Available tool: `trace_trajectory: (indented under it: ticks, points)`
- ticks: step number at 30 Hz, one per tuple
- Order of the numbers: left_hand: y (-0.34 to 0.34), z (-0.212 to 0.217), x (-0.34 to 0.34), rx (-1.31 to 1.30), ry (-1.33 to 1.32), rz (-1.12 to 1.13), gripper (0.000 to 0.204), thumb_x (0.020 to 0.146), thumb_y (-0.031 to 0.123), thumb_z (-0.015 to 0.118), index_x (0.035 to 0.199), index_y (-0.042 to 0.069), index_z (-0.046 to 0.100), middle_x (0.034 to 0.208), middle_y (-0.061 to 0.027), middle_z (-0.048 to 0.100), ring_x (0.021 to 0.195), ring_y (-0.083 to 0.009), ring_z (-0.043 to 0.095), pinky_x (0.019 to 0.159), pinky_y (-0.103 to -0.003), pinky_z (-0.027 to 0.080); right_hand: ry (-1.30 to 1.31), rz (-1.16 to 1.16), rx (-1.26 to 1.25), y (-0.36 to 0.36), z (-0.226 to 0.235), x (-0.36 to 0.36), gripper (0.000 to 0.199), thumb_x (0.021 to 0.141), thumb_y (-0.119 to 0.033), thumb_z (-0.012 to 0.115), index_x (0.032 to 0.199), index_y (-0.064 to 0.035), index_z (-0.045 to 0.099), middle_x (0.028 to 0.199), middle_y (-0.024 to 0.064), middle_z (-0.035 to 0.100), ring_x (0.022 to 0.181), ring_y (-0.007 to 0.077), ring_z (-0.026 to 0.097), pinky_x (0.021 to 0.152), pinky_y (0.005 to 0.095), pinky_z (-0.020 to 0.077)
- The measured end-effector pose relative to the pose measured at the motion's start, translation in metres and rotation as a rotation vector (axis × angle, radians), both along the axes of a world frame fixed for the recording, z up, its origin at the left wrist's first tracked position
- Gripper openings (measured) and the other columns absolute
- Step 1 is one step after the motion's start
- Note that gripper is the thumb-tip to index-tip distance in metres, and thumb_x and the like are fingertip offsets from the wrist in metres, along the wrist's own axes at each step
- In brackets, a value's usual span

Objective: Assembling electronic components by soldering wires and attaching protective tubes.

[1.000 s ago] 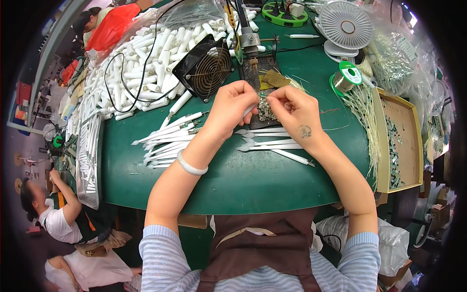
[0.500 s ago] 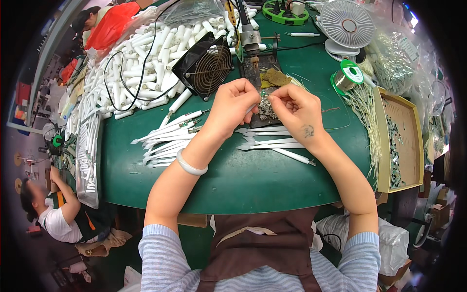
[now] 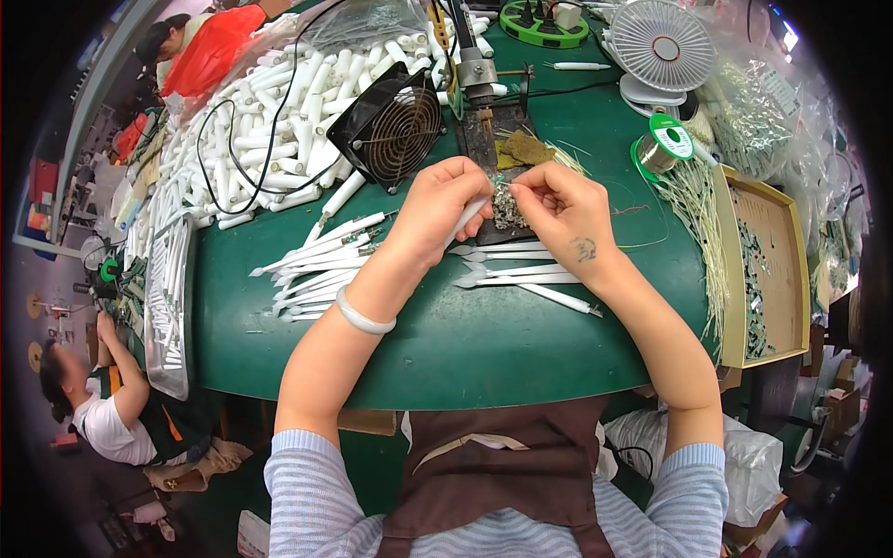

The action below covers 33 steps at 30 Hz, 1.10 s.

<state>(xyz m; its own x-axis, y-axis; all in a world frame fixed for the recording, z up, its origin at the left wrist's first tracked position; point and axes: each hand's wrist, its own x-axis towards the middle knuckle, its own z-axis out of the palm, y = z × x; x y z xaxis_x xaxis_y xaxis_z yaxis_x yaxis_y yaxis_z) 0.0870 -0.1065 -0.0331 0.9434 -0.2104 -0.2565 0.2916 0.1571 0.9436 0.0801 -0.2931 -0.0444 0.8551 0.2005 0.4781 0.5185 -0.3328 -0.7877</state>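
My left hand is closed round a slim white plastic candle-shaped stick, which slants up between the fingers. A small green piece shows at its upper end. Thumb and forefinger of my right hand are pinched close beside that piece; what they hold looks like a thin wire, too fine to be sure. Beneath both hands is a heap of grey solder scraps on a dark plate. White sticks with pointed tips lie in one bunch by my left forearm and in another between my arms.
A black square fan stands beyond my left hand, before a large pile of white tubes. A metal soldering stand rises ahead. To the right are a solder spool, a white fan and a yellow box of small parts.
My left hand has tilted slightly, so more of the white stick shows. My right hand has shifted a little to the left, still pinched.
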Motion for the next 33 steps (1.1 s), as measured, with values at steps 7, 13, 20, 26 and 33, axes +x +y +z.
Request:
trace_trajectory:
  ticks: [7, 13, 20, 26, 33]
  points:
    - [-0.001, -0.001, 0.001, -0.044, -0.003, 0.004, 0.007, 0.086, 0.011, 0.059, 0.082, 0.005, 0.056, 0.066, -0.0049, 0.061, 0.045, -0.0087, 0.051, 0.038, -0.022, 0.035, 0.01, -0.004, -0.008, 0.0, 0.0, 0.0, 0.006, 0.086, -0.003, 0.071, 0.089, 0.0013, 0.068, 0.073, 0.0002, 0.064, 0.06, 0.0031, 0.05, 0.052, 0.0204, 0.0399]
    - [-0.001, 0.002, 0.0, -0.025, -0.022, 0.027, 0.008, 0.086, 0.011, 0.059, 0.081, 0.006, 0.056, 0.065, -0.0049, 0.061, 0.045, -0.0082, 0.051, 0.038, -0.022, 0.035, -0.018, -0.001, 0.001, 0.001, 0.0, -0.001, 0.007, 0.086, -0.003, 0.071, 0.089, 0.0014, 0.067, 0.074, 0.0004, 0.064, 0.061, 0.0038, 0.051, 0.054, 0.0207, 0.0411]
    - [-0.003, 0.005, -0.003, 0.046, -0.066, 0.031, 0.008, 0.086, 0.012, 0.06, 0.081, 0.006, 0.057, 0.066, -0.0039, 0.062, 0.046, -0.0078, 0.05, 0.039, -0.022, 0.035, -0.014, -0.002, 0.005, 0.001, 0.0, -0.001, 0.006, 0.086, -0.003, 0.071, 0.089, 0.0007, 0.068, 0.074, 0.0001, 0.063, 0.061, 0.0035, 0.052, 0.054, 0.0205, 0.0411]
    - [0.005, 0.001, -0.002, -0.079, 0.005, 0.048, 0.008, 0.086, 0.01, 0.058, 0.08, 0.006, 0.055, 0.066, -0.0055, 0.061, 0.047, -0.0086, 0.05, 0.04, -0.023, 0.035, -0.036, 0.006, 0.033, -0.002, 0.002, -0.003, 0.005, 0.087, -0.003, 0.07, 0.089, 0.0004, 0.068, 0.074, -0.001, 0.063, 0.061, 0.0022, 0.05, 0.053, 0.0199, 0.0396]
    - [0.01, -0.002, -0.005, -0.092, 0.015, 0.059, 0.008, 0.086, 0.009, 0.058, 0.08, 0.005, 0.054, 0.066, -0.0062, 0.061, 0.047, -0.0091, 0.05, 0.04, -0.023, 0.034, 0.051, 0.005, 0.069, -0.004, 0.007, -0.005, 0.006, 0.091, -0.006, 0.067, 0.092, 0.0, 0.066, 0.076, -0.0027, 0.06, 0.064, 0.0013, 0.049, 0.056, 0.0182, 0.0391]
